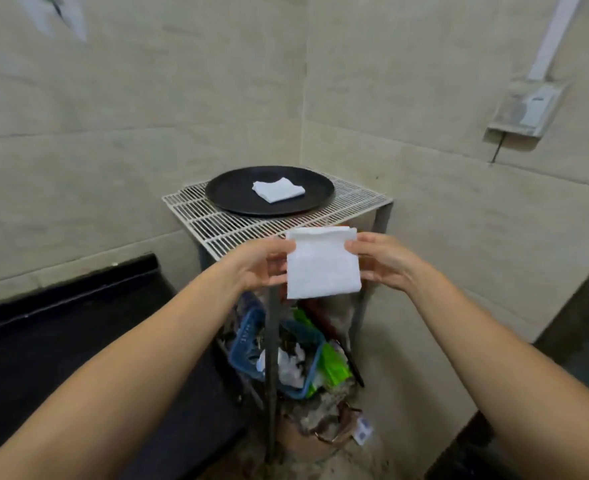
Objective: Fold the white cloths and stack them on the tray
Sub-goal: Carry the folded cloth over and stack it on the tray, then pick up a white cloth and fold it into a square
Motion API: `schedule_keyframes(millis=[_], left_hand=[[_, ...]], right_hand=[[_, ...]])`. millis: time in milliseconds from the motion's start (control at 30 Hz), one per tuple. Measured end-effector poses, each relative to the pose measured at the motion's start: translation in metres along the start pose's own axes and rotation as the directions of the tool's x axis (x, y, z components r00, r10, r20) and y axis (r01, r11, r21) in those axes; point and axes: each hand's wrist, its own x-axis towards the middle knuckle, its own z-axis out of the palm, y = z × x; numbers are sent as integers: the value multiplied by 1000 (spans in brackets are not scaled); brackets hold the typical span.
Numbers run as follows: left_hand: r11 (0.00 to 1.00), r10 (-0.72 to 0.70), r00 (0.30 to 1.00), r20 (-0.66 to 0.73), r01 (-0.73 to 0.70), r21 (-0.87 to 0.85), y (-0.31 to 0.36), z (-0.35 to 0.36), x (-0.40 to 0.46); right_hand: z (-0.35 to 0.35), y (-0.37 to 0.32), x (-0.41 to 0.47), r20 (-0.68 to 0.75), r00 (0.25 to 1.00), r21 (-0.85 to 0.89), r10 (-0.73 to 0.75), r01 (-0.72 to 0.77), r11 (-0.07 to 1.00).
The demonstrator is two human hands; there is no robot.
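I hold a folded white cloth (322,265) upright in the air, just in front of the near edge of a white wire rack (223,226). My left hand (263,266) pinches its left edge and my right hand (381,259) pinches its right edge. Farther back, a round black tray (230,194) sits on the rack top. One folded white cloth (279,190) lies near the tray's middle.
The rack stands in a corner of tiled walls. Under it are a blue basket (248,344) with rubbish and green packaging (332,363). A black counter (61,323) runs along the left. An electrical box (525,109) is mounted on the right wall.
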Motion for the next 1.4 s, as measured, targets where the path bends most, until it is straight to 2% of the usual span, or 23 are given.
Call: schedule_keyframes(millis=[200,367,533,667,867,1000,1133,1200,1267,1333,1400], left_hand=[[990,138,979,-148,-135,30,77,2,81],[974,221,906,-361,-224,34,126,-13,164],[987,157,831,-533,-149,58,143,-32,241],[995,102,766,-634,-72,74,135,-44,276],[977,148,687,-712,10,212,129,-56,298],[964,183,686,-704,15,266,126,-55,295],[965,211,684,-698,-32,261,123,-60,254],[955,254,674,-694,-59,292,116,-68,215],[927,334,670,-663,-108,359,105,-77,166],[882,420,621,-662,-110,457,90,-87,110],[831,480,552,-682,-37,555,71,-101,49]], right_hand=[[-10,-68,132,133,988,-111,-74,89,990],[5,-109,258,250,959,-201,-131,184,962],[13,-114,363,329,943,-311,-41,150,938],[17,-101,404,375,927,-406,26,139,903],[20,-84,427,404,913,-610,-54,313,728],[22,-83,425,376,921,-685,-101,349,640],[31,-102,398,332,911,-740,-245,413,532],[49,-112,370,377,878,-718,-296,479,505],[78,-115,332,485,820,-676,-303,572,465],[115,-108,284,611,733,-610,-298,676,413],[159,-88,233,705,641,-529,-304,760,377]])
